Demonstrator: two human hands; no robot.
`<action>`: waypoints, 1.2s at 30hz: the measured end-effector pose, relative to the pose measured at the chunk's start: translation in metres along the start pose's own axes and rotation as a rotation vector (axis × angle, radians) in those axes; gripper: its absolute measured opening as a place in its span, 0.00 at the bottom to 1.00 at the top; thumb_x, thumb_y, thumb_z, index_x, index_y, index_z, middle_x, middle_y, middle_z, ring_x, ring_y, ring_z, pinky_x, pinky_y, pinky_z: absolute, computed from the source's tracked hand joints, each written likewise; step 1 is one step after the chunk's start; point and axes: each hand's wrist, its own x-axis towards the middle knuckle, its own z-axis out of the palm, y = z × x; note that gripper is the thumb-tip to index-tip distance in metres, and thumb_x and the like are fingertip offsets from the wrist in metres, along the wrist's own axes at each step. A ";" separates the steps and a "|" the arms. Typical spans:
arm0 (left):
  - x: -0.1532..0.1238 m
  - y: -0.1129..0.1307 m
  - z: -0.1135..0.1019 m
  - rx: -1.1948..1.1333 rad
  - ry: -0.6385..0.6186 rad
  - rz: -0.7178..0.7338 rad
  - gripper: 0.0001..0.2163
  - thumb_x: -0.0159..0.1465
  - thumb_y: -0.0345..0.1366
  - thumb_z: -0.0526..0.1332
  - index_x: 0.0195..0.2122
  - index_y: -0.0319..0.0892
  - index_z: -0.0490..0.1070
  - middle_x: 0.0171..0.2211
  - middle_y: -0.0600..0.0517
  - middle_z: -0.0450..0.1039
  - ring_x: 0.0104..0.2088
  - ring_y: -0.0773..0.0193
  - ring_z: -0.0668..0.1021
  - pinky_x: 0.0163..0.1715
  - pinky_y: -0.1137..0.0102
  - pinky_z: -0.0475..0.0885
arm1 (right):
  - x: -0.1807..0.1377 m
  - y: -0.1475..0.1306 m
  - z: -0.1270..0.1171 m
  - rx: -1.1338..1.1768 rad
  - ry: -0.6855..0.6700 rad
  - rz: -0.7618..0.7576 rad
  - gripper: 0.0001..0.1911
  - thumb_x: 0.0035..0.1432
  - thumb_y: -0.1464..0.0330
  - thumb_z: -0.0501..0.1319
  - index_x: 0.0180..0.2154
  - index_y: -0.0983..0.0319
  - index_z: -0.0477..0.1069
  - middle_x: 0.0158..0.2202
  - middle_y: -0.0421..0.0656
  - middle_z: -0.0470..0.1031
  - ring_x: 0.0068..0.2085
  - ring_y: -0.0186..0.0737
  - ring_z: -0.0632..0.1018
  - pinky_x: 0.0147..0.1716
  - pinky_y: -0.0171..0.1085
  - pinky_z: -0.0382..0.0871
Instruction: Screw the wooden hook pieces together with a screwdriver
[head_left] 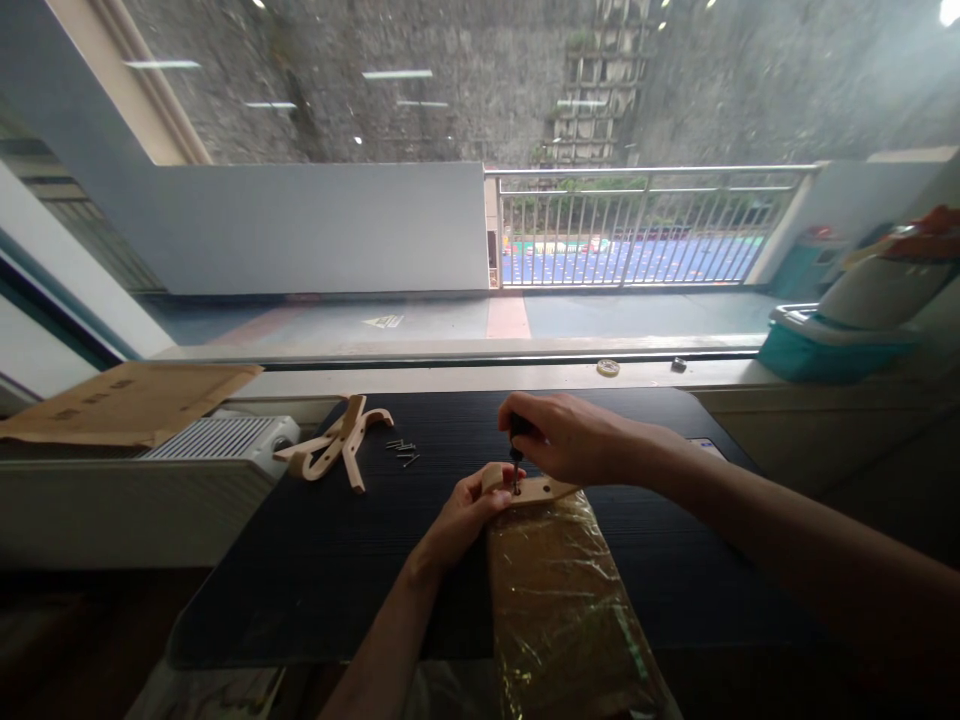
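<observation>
My right hand (555, 432) is wrapped round the dark handle of a screwdriver (517, 452), which stands upright with its tip at a hole in a wooden hook piece (536, 490). My left hand (469, 510) grips the curved left end of that piece and presses it down. Beneath it lies a long board-like package (562, 600) wrapped in clear plastic, its far end under the wood. Whether a screw sits under the tip is too small to tell. To the left rest several similar wooden hook pieces (341, 445) and a few loose screws (403, 447).
The black table (337, 570) stands against a window sill (450, 378) holding a tape roll (608, 368) and a small metal object (679, 364). A teal bin (832, 345) is at the right. Cardboard (127, 400) lies over a radiator (225, 440) at left.
</observation>
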 end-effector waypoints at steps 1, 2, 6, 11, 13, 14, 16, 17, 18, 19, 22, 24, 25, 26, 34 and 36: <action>0.000 -0.001 0.000 0.006 0.001 0.006 0.16 0.54 0.38 0.62 0.44 0.39 0.70 0.44 0.48 0.72 0.43 0.59 0.73 0.43 0.70 0.66 | -0.001 -0.001 0.000 0.001 -0.004 0.002 0.09 0.57 0.70 0.51 0.41 0.62 0.65 0.31 0.43 0.73 0.28 0.32 0.68 0.27 0.32 0.58; -0.001 -0.001 0.000 0.020 0.009 0.011 0.16 0.55 0.37 0.62 0.44 0.39 0.70 0.43 0.49 0.72 0.43 0.59 0.73 0.43 0.70 0.66 | -0.002 -0.001 0.000 0.004 -0.007 0.006 0.09 0.57 0.71 0.51 0.41 0.62 0.65 0.31 0.42 0.73 0.28 0.32 0.68 0.27 0.32 0.58; -0.001 -0.003 0.004 0.107 0.080 0.030 0.13 0.55 0.36 0.63 0.41 0.40 0.71 0.38 0.51 0.72 0.38 0.65 0.72 0.39 0.74 0.65 | -0.012 -0.003 -0.001 0.008 -0.007 0.039 0.08 0.56 0.72 0.52 0.39 0.62 0.65 0.30 0.41 0.72 0.27 0.31 0.68 0.27 0.32 0.57; 0.000 -0.006 0.006 0.125 0.110 0.033 0.12 0.55 0.36 0.62 0.41 0.40 0.70 0.37 0.53 0.70 0.35 0.68 0.72 0.37 0.75 0.65 | -0.019 -0.003 -0.005 0.012 -0.023 0.075 0.08 0.56 0.72 0.51 0.38 0.60 0.65 0.30 0.39 0.72 0.28 0.31 0.68 0.27 0.31 0.57; -0.002 -0.005 0.007 0.128 0.095 0.015 0.13 0.56 0.37 0.62 0.42 0.40 0.69 0.36 0.52 0.71 0.34 0.68 0.72 0.36 0.74 0.66 | -0.020 -0.004 -0.006 0.014 -0.031 0.073 0.08 0.56 0.73 0.51 0.38 0.60 0.65 0.29 0.39 0.72 0.27 0.31 0.67 0.26 0.31 0.56; -0.003 -0.004 0.007 0.132 0.086 0.005 0.15 0.56 0.37 0.62 0.44 0.40 0.67 0.36 0.52 0.71 0.33 0.68 0.72 0.36 0.74 0.67 | -0.020 -0.005 -0.007 0.014 -0.037 0.069 0.07 0.57 0.73 0.51 0.38 0.60 0.65 0.29 0.39 0.72 0.27 0.31 0.67 0.26 0.31 0.56; -0.007 0.002 0.008 0.164 0.074 0.010 0.20 0.55 0.37 0.62 0.49 0.41 0.64 0.39 0.50 0.71 0.35 0.66 0.74 0.36 0.73 0.68 | -0.020 -0.007 -0.007 0.018 -0.048 0.053 0.07 0.57 0.73 0.51 0.37 0.61 0.64 0.28 0.39 0.71 0.26 0.30 0.66 0.26 0.31 0.55; -0.009 0.005 0.009 0.206 0.083 0.035 0.23 0.55 0.37 0.62 0.52 0.41 0.61 0.43 0.49 0.70 0.38 0.64 0.74 0.38 0.72 0.69 | -0.021 -0.008 -0.007 0.021 -0.051 0.044 0.07 0.57 0.72 0.51 0.37 0.61 0.64 0.28 0.39 0.71 0.26 0.30 0.66 0.26 0.31 0.55; -0.011 0.009 0.009 0.272 0.105 0.075 0.25 0.55 0.36 0.63 0.54 0.42 0.59 0.47 0.48 0.69 0.41 0.63 0.74 0.41 0.70 0.69 | -0.021 -0.009 -0.007 0.023 -0.051 0.035 0.06 0.58 0.72 0.51 0.37 0.61 0.64 0.28 0.39 0.71 0.26 0.30 0.66 0.25 0.31 0.55; -0.013 0.014 0.010 0.363 0.135 0.128 0.27 0.54 0.35 0.63 0.55 0.43 0.58 0.50 0.47 0.67 0.45 0.61 0.73 0.45 0.69 0.68 | -0.021 -0.009 -0.006 0.025 -0.048 0.026 0.06 0.58 0.72 0.51 0.37 0.62 0.64 0.29 0.39 0.71 0.26 0.30 0.65 0.26 0.31 0.55; -0.014 0.026 0.010 0.691 0.197 0.310 0.23 0.53 0.33 0.63 0.51 0.43 0.64 0.52 0.47 0.66 0.53 0.58 0.68 0.55 0.64 0.61 | -0.020 -0.010 -0.006 0.017 -0.036 0.000 0.07 0.57 0.73 0.51 0.37 0.63 0.65 0.28 0.40 0.71 0.26 0.30 0.65 0.25 0.31 0.54; -0.012 0.034 0.009 0.858 0.178 0.384 0.17 0.52 0.32 0.63 0.44 0.42 0.68 0.49 0.47 0.67 0.53 0.57 0.68 0.56 0.63 0.60 | -0.019 -0.011 -0.006 0.014 -0.041 -0.008 0.08 0.57 0.74 0.50 0.37 0.63 0.66 0.27 0.39 0.70 0.25 0.30 0.65 0.24 0.31 0.54; -0.011 0.038 0.009 0.917 0.162 0.396 0.15 0.52 0.32 0.62 0.42 0.42 0.69 0.48 0.47 0.68 0.52 0.57 0.69 0.55 0.63 0.61 | -0.018 -0.011 -0.007 0.015 -0.047 -0.007 0.08 0.56 0.74 0.50 0.36 0.63 0.66 0.27 0.40 0.71 0.25 0.30 0.65 0.24 0.31 0.54; -0.009 0.042 0.009 0.965 0.147 0.389 0.13 0.53 0.31 0.61 0.41 0.41 0.70 0.46 0.48 0.69 0.50 0.58 0.70 0.53 0.63 0.63 | -0.018 -0.011 -0.008 0.020 -0.054 -0.003 0.08 0.56 0.74 0.51 0.36 0.63 0.66 0.27 0.40 0.71 0.25 0.30 0.65 0.24 0.31 0.54; 0.002 0.067 0.016 1.172 -0.024 0.221 0.06 0.52 0.33 0.61 0.32 0.41 0.73 0.29 0.52 0.70 0.34 0.61 0.72 0.35 0.69 0.66 | -0.011 -0.007 -0.017 0.023 -0.160 -0.033 0.09 0.53 0.73 0.53 0.35 0.61 0.71 0.27 0.39 0.73 0.25 0.29 0.66 0.24 0.31 0.55; 0.005 0.066 0.016 1.128 -0.041 0.169 0.05 0.53 0.34 0.60 0.31 0.41 0.73 0.28 0.52 0.71 0.31 0.63 0.72 0.32 0.71 0.65 | -0.007 -0.008 -0.019 0.006 -0.197 -0.045 0.09 0.54 0.72 0.53 0.34 0.62 0.71 0.26 0.38 0.72 0.24 0.29 0.65 0.24 0.31 0.54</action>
